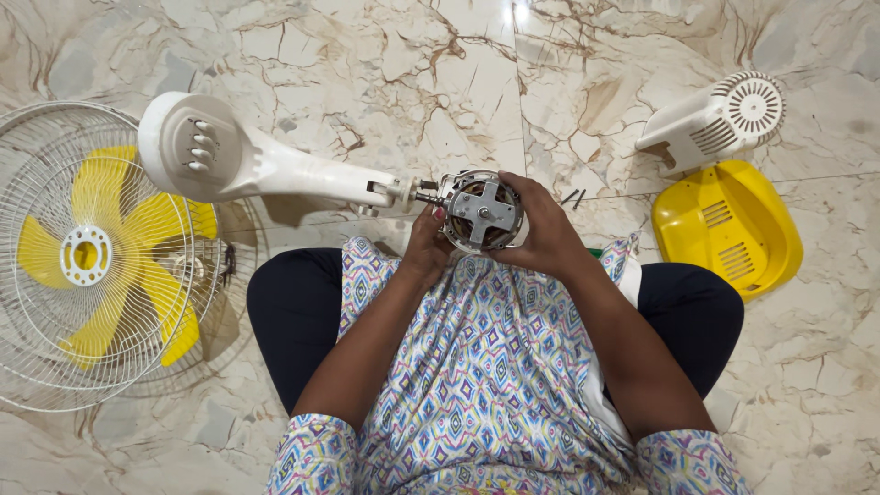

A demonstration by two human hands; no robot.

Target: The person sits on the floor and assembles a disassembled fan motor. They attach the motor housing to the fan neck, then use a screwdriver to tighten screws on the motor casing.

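A: Both hands on the round metal fan motor (480,211) with its grey cross-shaped bracket, held just above the lap!

B: Left hand (427,243) clasps its near-left edge, right hand (543,229) wraps closed around the right side.

A: It joins the white plastic fan stand (240,158), lying on the marble floor (440,73).

B: Left: wire guard (37,367), yellow blades (137,275). Right: white motor cover (720,119), yellow housing shell (729,229).

One head-worn camera looks straight down, close over lap and floor (440,82).
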